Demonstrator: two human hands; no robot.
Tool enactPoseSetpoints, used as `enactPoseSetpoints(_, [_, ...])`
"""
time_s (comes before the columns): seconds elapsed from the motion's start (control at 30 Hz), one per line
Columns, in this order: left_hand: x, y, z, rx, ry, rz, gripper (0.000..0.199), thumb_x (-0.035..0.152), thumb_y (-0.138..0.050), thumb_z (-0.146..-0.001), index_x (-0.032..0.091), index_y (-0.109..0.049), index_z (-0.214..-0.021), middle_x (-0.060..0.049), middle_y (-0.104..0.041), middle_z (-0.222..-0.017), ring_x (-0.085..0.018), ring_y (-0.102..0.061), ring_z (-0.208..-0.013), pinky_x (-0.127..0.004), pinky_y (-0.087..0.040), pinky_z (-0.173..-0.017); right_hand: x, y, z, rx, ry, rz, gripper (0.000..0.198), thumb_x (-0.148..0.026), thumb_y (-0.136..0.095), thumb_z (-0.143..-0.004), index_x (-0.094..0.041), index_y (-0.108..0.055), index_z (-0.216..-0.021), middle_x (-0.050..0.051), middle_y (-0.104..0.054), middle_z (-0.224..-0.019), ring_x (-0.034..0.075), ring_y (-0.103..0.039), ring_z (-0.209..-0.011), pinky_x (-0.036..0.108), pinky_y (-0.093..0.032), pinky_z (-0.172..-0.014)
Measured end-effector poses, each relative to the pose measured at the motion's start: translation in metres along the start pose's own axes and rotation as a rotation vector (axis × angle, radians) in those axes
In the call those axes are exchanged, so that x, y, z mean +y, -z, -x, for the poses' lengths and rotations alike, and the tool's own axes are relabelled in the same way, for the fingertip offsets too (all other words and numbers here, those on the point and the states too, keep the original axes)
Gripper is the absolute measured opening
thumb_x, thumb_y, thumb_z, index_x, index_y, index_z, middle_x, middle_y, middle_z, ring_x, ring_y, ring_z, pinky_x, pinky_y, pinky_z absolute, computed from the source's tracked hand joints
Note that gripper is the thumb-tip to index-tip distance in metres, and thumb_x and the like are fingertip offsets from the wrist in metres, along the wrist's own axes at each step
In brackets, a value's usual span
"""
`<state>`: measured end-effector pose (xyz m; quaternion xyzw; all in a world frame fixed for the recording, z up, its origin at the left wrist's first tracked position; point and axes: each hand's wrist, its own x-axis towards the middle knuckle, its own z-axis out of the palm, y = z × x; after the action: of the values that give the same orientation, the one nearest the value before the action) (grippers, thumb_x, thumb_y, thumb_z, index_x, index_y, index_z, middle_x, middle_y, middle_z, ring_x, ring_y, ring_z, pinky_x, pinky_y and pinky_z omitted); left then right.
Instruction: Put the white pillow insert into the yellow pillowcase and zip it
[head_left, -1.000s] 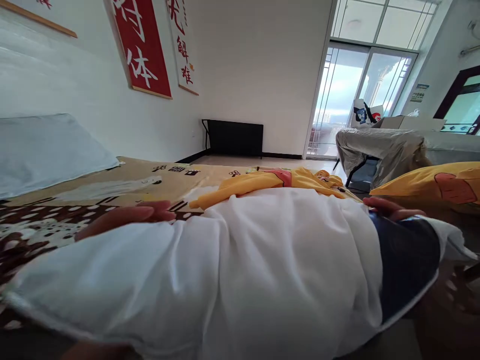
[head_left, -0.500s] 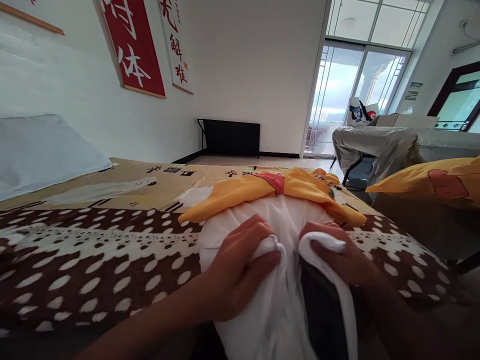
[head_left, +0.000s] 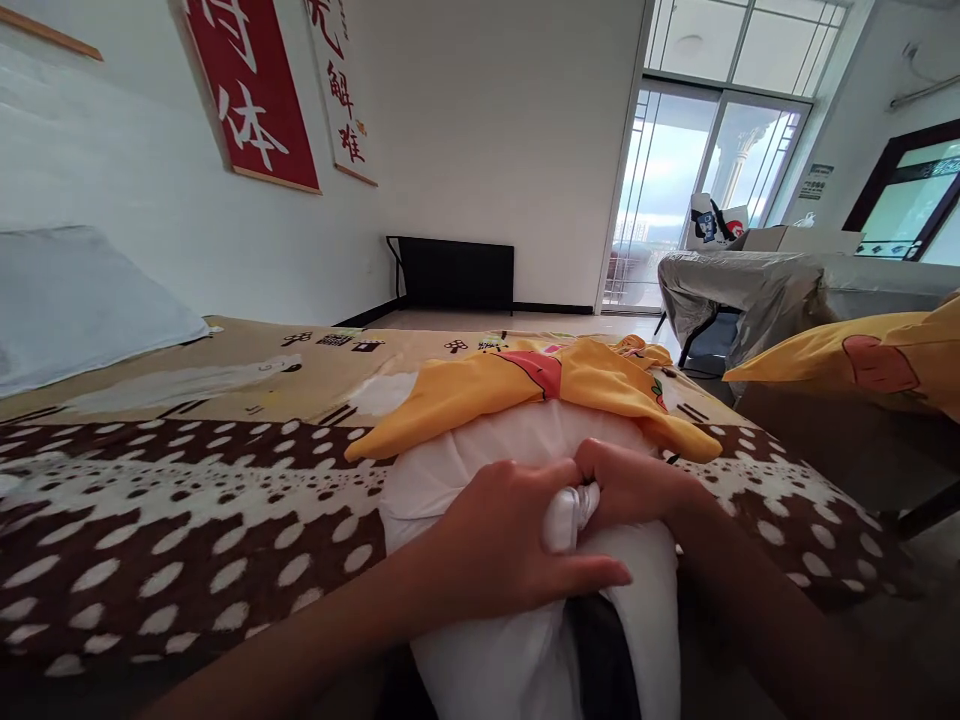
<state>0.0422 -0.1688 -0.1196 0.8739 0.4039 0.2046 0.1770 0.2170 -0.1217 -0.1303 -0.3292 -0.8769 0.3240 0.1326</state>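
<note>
A puffy white pillow [head_left: 480,440] lies in front of me, its near end hanging towards me over the edge of the bed. A yellow pillowcase [head_left: 480,390] with a red patch drapes over its far end. Both hands meet at the pillow's near side. My left hand [head_left: 510,535] grips a bunched fold of the white fabric, its thumb stretched across below. My right hand [head_left: 626,485] is closed on the same gathered fabric, knuckles up against the left fingers. The fingertips are partly hidden. A dark patch shows below, between the hanging white folds.
A patterned brown and beige blanket [head_left: 180,560] covers the bed. A pale pillow [head_left: 82,305] lies at the left by the wall. At the right is another yellow cloth item [head_left: 847,350]. Beyond it stands a plastic-covered table [head_left: 757,275] with boxes and a bag.
My hands were apart, each holding a white edge of the pillow's fabric. They have come together in the middle, and the gap between the edges has narrowed.
</note>
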Motion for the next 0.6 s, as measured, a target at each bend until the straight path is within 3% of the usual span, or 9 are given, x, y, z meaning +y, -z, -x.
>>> enactPoseSetpoints(0.13, [0.004,-0.007,0.001,-0.030,-0.015,-0.097,0.037,0.047,-0.042,-0.087,0.016,-0.056,-0.072,-0.002,-0.056,-0.062,-0.012,-0.046,-0.055,-0.026,-0.028,-0.053,-0.001,-0.001,-0.002,-0.059,-0.093,0.133,0.029,-0.023,-0.068,-0.062,-0.015,-0.043,-0.050,-0.007,-0.034,-0.050,0.005,-0.031,-0.053,0.019,-0.021,-0.042])
enactPoseSetpoints(0.23, [0.001,-0.006,-0.001,0.006,-0.044,0.025,0.036,0.038,-0.039,-0.089,0.016,-0.057,-0.068,-0.001,-0.054,-0.057,-0.011,-0.044,-0.053,-0.025,-0.029,-0.054,-0.003,-0.002,0.002,-0.024,-0.046,0.039,0.027,-0.031,-0.071,-0.063,-0.013,-0.052,-0.056,-0.008,-0.037,-0.052,0.005,-0.034,-0.054,0.018,-0.026,-0.045])
enactPoseSetpoints(0.3, [-0.001,0.001,-0.002,0.063,-0.061,0.140,0.032,0.036,-0.042,-0.088,0.016,-0.061,-0.072,0.000,-0.057,-0.061,-0.011,-0.047,-0.058,-0.024,-0.033,-0.057,-0.010,-0.002,0.009,0.148,0.026,0.026,0.024,-0.035,-0.072,-0.065,-0.015,-0.061,-0.069,-0.007,-0.048,-0.059,0.007,-0.042,-0.058,0.019,-0.033,-0.050])
enactPoseSetpoints(0.4, [-0.004,0.019,-0.006,0.206,-0.056,0.272,0.033,0.038,-0.045,-0.086,0.016,-0.061,-0.068,0.000,-0.056,-0.061,-0.012,-0.047,-0.060,-0.024,-0.035,-0.058,-0.030,-0.007,0.025,0.707,0.201,0.176,0.020,-0.032,-0.065,-0.075,-0.020,-0.062,-0.091,-0.001,-0.063,-0.084,0.013,-0.056,-0.076,0.026,-0.045,-0.067])
enactPoseSetpoints(0.47, [-0.008,0.034,-0.010,0.347,-0.011,0.349,0.034,0.041,-0.050,-0.082,0.016,-0.058,-0.061,0.001,-0.052,-0.057,-0.012,-0.045,-0.059,-0.023,-0.034,-0.054,-0.046,-0.017,0.036,0.992,0.345,0.335,0.017,-0.028,-0.056,-0.083,-0.022,-0.060,-0.098,0.004,-0.064,-0.102,0.018,-0.058,-0.093,0.032,-0.046,-0.080])
enactPoseSetpoints(0.53, [-0.013,0.049,-0.016,0.479,0.033,0.433,0.032,0.041,-0.055,-0.077,0.015,-0.056,-0.058,0.001,-0.051,-0.056,-0.011,-0.043,-0.055,-0.023,-0.032,-0.050,-0.060,-0.034,0.041,1.055,0.488,0.532,0.015,-0.029,-0.050,-0.087,-0.024,-0.061,-0.095,0.005,-0.064,-0.107,0.020,-0.059,-0.098,0.034,-0.047,-0.083])
enactPoseSetpoints(0.6, [-0.016,0.064,-0.021,0.571,0.059,0.496,0.027,0.037,-0.058,-0.073,0.015,-0.057,-0.058,0.002,-0.049,-0.053,-0.009,-0.040,-0.050,-0.023,-0.030,-0.047,-0.069,-0.056,0.039,1.017,0.566,0.762,0.016,-0.032,-0.049,-0.087,-0.025,-0.064,-0.087,0.002,-0.067,-0.102,0.019,-0.060,-0.093,0.032,-0.047,-0.075])
